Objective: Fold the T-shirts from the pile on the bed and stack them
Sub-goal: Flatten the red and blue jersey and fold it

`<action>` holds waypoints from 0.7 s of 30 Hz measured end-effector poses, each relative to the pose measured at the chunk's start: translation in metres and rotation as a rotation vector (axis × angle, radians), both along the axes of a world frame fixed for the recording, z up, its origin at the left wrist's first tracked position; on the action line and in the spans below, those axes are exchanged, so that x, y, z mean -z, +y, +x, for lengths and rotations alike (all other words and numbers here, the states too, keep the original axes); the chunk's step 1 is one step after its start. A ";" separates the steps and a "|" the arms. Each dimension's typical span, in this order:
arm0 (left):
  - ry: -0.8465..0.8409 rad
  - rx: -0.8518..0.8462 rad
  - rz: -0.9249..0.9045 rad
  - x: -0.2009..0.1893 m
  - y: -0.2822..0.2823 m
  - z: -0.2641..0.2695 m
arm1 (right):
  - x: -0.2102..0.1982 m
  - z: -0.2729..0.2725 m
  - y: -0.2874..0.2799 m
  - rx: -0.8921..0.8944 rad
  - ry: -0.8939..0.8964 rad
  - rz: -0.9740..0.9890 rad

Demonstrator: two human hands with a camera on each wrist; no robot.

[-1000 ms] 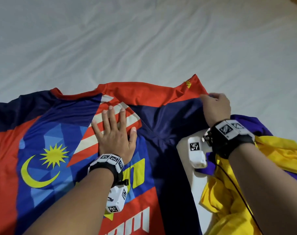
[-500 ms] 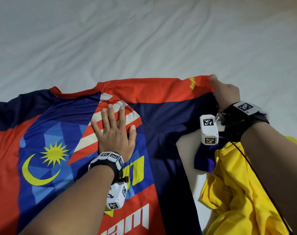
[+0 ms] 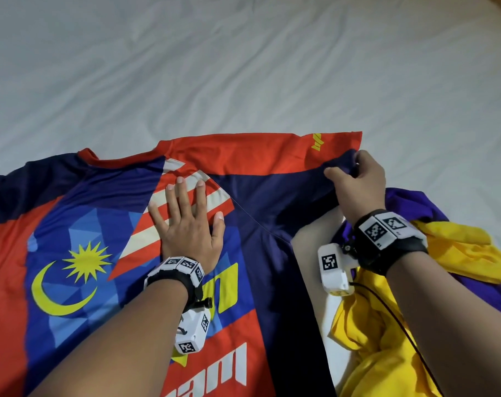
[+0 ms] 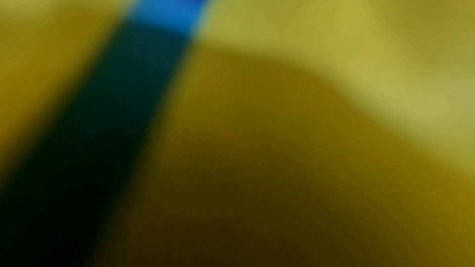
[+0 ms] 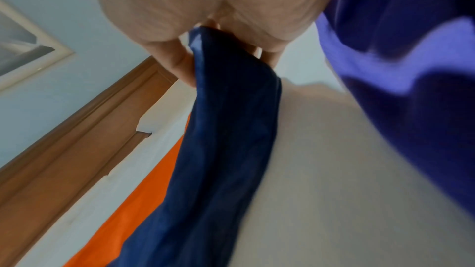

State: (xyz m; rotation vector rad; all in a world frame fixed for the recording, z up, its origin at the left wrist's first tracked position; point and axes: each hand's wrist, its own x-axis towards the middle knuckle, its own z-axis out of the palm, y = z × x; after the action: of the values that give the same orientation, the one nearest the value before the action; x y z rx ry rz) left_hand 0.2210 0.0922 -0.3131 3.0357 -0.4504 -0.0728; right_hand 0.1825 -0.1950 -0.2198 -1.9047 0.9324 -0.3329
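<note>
A navy, red and blue jersey with a yellow crescent and star lies spread on the white bed. My left hand presses flat on its striped chest with the fingers straight and spread. My right hand pinches the navy edge of the right sleeve, just below the red shoulder strip. In the right wrist view the fingers clamp the navy cloth, which hangs down taut. The left wrist view is a blur of yellow and blue print.
A crumpled yellow shirt and a purple one lie in a heap at the right, under my right forearm. Wrinkled white sheet stretches beyond the jersey. A wooden frame and a framed picture show in the right wrist view.
My right hand pulled the sleeve out toward the far right, then came back slightly and now pinches the navy sleeve edge. The left hand has stayed pressed on the chest.
</note>
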 end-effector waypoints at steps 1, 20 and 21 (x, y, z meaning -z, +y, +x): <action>0.000 0.001 0.003 0.000 0.000 0.000 | 0.002 -0.001 0.001 -0.005 -0.012 -0.002; 0.011 0.005 0.013 0.002 0.000 0.001 | 0.010 0.028 -0.003 0.208 0.518 -0.392; 0.012 0.004 0.015 0.002 0.000 0.001 | 0.011 0.034 -0.013 0.244 0.577 -0.295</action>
State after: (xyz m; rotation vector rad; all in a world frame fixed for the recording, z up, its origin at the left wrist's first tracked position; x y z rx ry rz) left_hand 0.2218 0.0923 -0.3152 3.0475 -0.4571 -0.0944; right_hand 0.2164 -0.2076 -0.2310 -2.2090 1.5768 -0.0550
